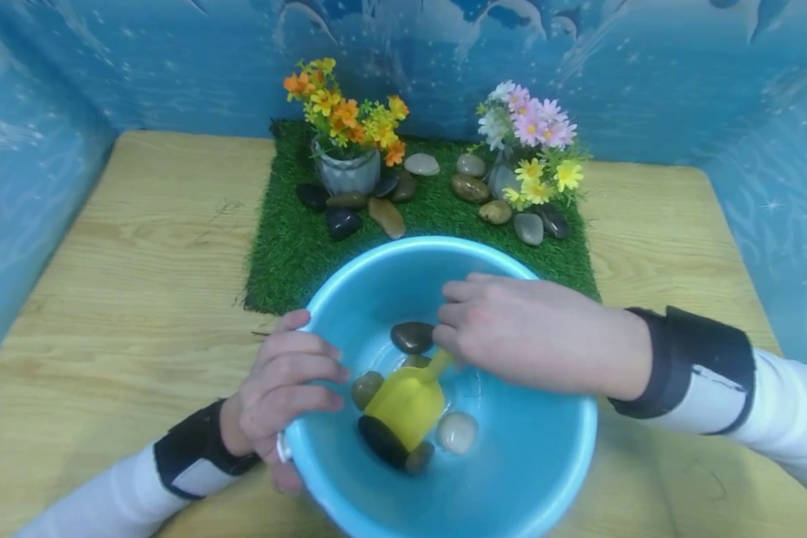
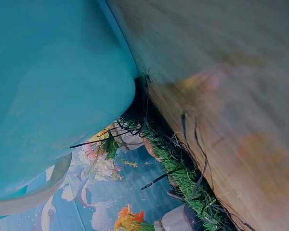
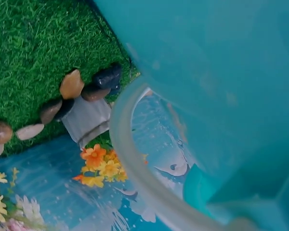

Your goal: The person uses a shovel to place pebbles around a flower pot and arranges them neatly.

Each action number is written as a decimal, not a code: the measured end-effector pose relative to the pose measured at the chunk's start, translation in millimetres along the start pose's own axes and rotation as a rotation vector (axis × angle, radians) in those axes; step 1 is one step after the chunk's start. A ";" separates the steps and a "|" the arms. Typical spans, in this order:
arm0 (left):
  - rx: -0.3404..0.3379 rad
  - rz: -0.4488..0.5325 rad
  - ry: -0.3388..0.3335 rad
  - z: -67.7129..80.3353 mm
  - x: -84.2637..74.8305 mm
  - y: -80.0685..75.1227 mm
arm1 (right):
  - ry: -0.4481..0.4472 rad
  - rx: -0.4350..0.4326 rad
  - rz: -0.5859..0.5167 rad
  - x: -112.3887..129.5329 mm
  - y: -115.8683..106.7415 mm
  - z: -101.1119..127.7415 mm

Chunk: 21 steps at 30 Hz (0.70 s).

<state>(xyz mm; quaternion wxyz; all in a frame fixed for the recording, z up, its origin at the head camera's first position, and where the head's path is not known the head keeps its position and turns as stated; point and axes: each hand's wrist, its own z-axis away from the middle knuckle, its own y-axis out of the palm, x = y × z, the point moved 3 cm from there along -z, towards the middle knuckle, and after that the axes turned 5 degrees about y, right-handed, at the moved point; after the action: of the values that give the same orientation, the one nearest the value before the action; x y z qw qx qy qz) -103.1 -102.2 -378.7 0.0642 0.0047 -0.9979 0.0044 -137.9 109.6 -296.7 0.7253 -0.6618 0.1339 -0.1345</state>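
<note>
On the wooden tabletop (image 1: 141,284), a green turf mat (image 1: 289,246) is laid near the back, with two flower pots ringed by stones, and a blue basin (image 1: 524,463) is set in front of it, overlapping the mat's near edge. The basin's rim is gripped by the left hand (image 1: 282,392), fingers curled over the edge. Inside the basin, a yellow scoop (image 1: 406,403) is held by its handle in the grip of the right hand (image 1: 531,332), its blade lying among several pebbles (image 1: 412,336) on the basin floor. The step in hand is judged to be scooping up a stone; next, the blade would need to be slid under one pebble and kept level as it is lifted
</note>
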 end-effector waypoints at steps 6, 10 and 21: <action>0.056 0.005 -0.015 -4.4 -1.7 -4.4 | -0.014 0.030 -0.115 -1.6 -1.7 -1.3; 0.064 -0.003 -0.023 9.6 -4.1 -8.7 | -0.020 0.005 -0.193 -4.8 -5.9 0.5; 0.077 0.001 -0.015 18.2 -3.2 -9.1 | -0.007 -0.140 -0.338 -23.8 -24.5 33.9</action>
<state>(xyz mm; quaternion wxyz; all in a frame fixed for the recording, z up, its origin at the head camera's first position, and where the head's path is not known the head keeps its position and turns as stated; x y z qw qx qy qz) -102.2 -111.4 -397.1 0.0565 0.0065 -0.9975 0.0428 -147.9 147.6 -269.0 0.6449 -0.7243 0.0270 -0.2424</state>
